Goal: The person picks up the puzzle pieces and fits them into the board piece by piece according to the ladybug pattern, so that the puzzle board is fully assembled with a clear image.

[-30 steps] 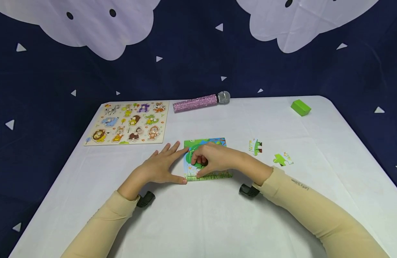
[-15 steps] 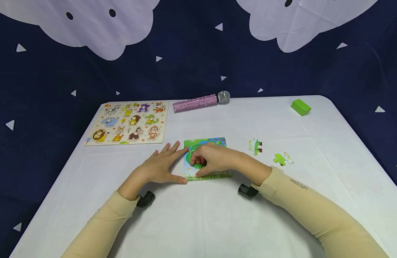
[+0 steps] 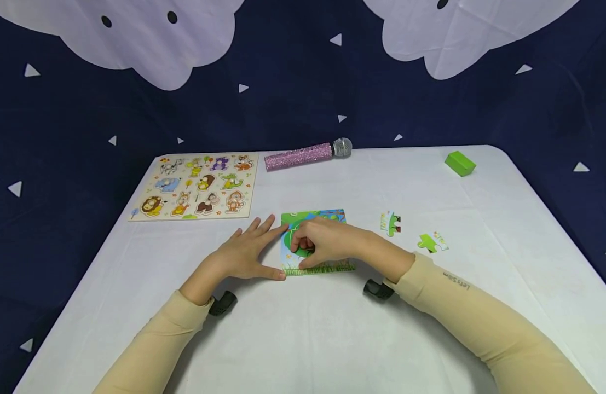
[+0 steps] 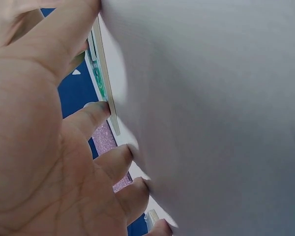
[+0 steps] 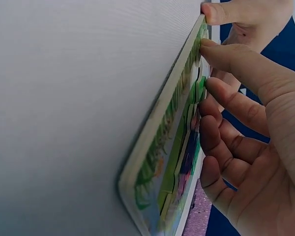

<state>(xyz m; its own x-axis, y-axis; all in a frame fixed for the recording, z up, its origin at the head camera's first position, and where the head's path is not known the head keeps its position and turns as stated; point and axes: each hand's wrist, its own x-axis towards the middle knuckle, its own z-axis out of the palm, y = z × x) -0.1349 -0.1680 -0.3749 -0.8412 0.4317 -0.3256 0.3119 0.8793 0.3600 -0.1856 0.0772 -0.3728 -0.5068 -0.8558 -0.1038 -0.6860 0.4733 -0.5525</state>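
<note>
A small jigsaw board (image 3: 324, 270) with a grassy border and green tree picture lies at the table's middle. My left hand (image 3: 247, 253) lies spread on the tablecloth, its thumb and index fingertips at the board's left edge. Over the board, my right hand (image 3: 332, 239) bends down with its fingers curled. In the right wrist view its thumb and index fingertips are at a green puzzle piece (image 5: 200, 89) on the board. The back of that hand hides much of the picture from above. Two loose puzzle pieces (image 3: 393, 224), green and white, lie to the right.
An animal peg puzzle (image 3: 219, 190) lies at the back left. A pink glitter microphone (image 3: 303, 157) is at the back edge, and a green block (image 3: 460, 163) sits at the back right. The white tablecloth (image 3: 307, 339) covers the table before a dark blue backdrop.
The right hand has shifted very slightly left over the board, its fingers keeping nearly the same pose. The left hand and the loose pieces stay in place.
</note>
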